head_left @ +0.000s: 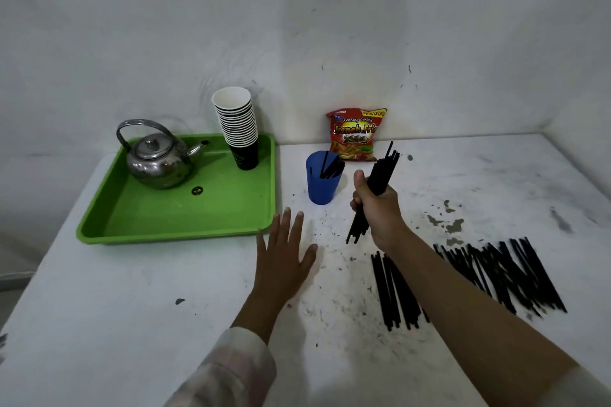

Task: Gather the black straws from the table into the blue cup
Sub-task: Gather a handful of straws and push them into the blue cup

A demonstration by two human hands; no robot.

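A few thin black plastic straws (331, 164) already stand in your blue plastic cup (322, 181), your right hand (377, 205) is clamped on another bundle (380, 175) (left hand (284, 251) flat, fingers spread), and many loose straws (496, 274) remain on the table.

Dim, flat, cool-toned light with no clear source; soft faint shadows fall under the left hand (285, 258) and beside the blue cup (323, 178). Wide-angle bending curves the bench (132, 307) edges. Kettle (158, 158) shows dull glare; sleeves at the bottom edge look soft.

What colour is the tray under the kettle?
Bright green tray, holding the kettle; seen best in the head view.
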